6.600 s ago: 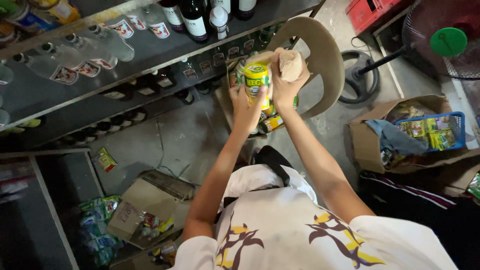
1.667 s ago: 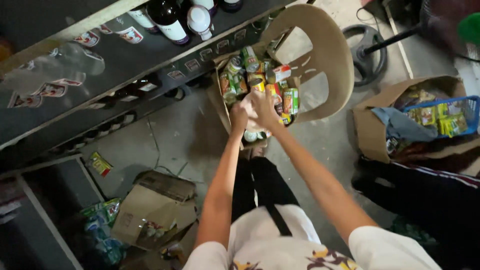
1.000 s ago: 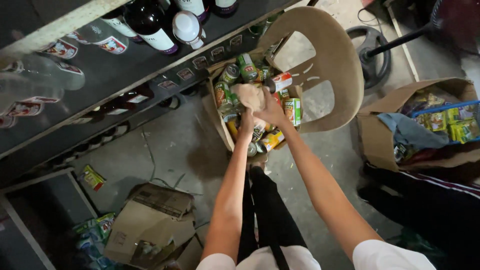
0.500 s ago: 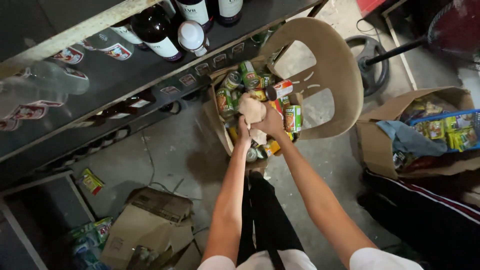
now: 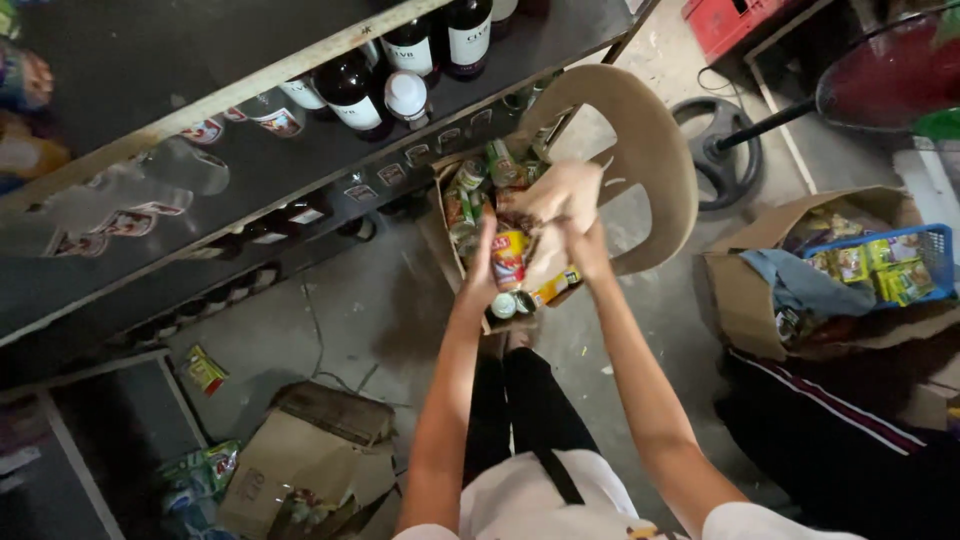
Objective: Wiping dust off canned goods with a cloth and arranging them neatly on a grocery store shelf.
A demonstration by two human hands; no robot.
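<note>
My left hand [image 5: 484, 268] holds a red and yellow can [image 5: 509, 258] upright, lifted above a cardboard box [image 5: 447, 225] filled with several cans and packets. My right hand [image 5: 580, 225] grips a beige cloth [image 5: 555, 210] that drapes against the can's right side. Both arms reach forward over my dark trousers. The box rests on a beige plastic chair [image 5: 640, 160] in front of me.
A dark shelf [image 5: 250, 150] with several wine bottles [image 5: 350, 90] runs along the left. Torn cardboard [image 5: 300, 465] and packets lie on the floor at lower left. An open box with a blue basket [image 5: 890, 265] of packets stands at the right. A fan base [image 5: 725, 150] sits behind the chair.
Both hands have risen out of the box, the left one bringing up a red and yellow can and the right one keeping the cloth against it. The view has tilted slightly.
</note>
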